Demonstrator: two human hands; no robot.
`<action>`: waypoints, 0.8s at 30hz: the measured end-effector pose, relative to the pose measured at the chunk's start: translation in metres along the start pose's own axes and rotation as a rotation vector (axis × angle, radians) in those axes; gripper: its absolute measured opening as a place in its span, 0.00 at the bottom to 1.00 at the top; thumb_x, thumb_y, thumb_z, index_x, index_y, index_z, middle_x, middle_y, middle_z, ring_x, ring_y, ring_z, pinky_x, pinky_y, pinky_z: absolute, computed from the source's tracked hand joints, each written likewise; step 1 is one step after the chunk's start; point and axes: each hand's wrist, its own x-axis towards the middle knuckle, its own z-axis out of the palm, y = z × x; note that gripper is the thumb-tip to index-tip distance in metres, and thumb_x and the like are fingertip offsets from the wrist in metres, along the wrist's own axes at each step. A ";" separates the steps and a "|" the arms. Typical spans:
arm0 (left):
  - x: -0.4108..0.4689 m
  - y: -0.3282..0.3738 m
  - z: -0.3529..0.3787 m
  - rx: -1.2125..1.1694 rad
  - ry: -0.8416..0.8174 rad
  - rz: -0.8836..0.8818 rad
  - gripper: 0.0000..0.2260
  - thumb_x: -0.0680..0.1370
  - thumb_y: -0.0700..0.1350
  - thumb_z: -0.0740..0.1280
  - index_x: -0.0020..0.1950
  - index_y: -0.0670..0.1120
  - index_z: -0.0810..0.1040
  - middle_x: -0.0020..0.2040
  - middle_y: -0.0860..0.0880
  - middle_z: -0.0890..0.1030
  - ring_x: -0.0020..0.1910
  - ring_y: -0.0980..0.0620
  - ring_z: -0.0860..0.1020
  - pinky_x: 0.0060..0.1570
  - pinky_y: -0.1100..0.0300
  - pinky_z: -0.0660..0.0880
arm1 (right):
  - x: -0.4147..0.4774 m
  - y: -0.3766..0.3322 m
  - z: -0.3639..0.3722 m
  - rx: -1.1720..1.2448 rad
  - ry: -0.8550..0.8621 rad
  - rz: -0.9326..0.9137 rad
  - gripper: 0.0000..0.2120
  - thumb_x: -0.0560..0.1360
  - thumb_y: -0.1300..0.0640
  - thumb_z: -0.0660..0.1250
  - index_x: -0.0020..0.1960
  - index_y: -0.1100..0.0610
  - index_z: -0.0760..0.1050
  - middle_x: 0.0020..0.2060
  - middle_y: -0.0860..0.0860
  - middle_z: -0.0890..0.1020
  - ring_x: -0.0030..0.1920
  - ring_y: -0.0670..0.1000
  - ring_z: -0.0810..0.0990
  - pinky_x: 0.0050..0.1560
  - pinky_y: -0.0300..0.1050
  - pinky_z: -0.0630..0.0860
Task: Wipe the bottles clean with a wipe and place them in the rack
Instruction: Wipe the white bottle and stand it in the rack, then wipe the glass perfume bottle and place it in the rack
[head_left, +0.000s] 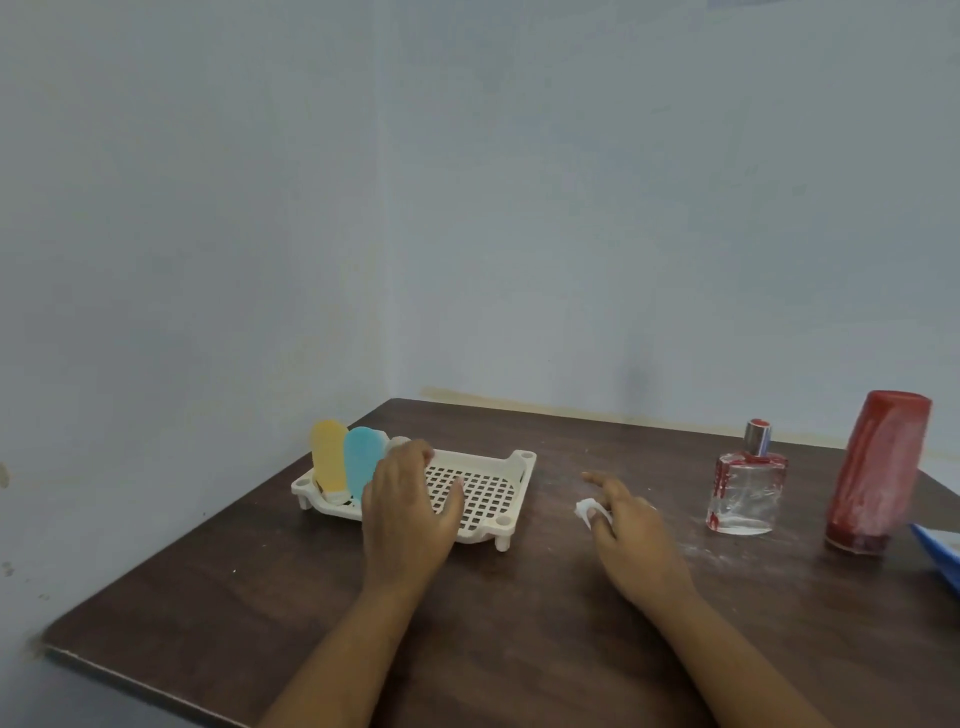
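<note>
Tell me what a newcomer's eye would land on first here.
The tall red bottle at the far right of the table, smeared white, stands out first, with a small glass bottle beside it. At the left, a yellow bottle and a blue bottle stand in the white rack, with the left hand over it; the right hand holds a wipe mid-table.

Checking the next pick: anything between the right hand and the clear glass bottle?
Nothing visible. Only bare, dusty table lies between the right hand, which pinches the wipe, and the glass bottle.
</note>
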 end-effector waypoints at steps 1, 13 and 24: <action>-0.003 0.005 0.002 -0.033 -0.013 0.086 0.16 0.71 0.45 0.73 0.54 0.48 0.69 0.47 0.49 0.76 0.46 0.51 0.73 0.43 0.55 0.74 | -0.001 0.003 -0.005 -0.002 0.001 -0.028 0.17 0.79 0.56 0.57 0.67 0.45 0.66 0.55 0.46 0.79 0.56 0.46 0.72 0.49 0.41 0.71; -0.022 0.112 0.050 -0.356 -0.437 0.557 0.13 0.74 0.51 0.65 0.57 0.54 0.69 0.55 0.58 0.72 0.56 0.60 0.71 0.57 0.70 0.65 | -0.042 0.091 -0.113 -0.265 0.209 -0.074 0.11 0.76 0.60 0.63 0.55 0.49 0.73 0.46 0.45 0.76 0.46 0.46 0.75 0.44 0.38 0.71; 0.035 0.232 0.158 -0.583 -0.738 -0.019 0.21 0.78 0.48 0.69 0.70 0.52 0.71 0.61 0.56 0.75 0.63 0.56 0.71 0.62 0.59 0.69 | -0.027 0.111 -0.120 0.096 0.482 0.143 0.12 0.78 0.62 0.60 0.54 0.46 0.70 0.44 0.40 0.77 0.45 0.36 0.75 0.41 0.25 0.68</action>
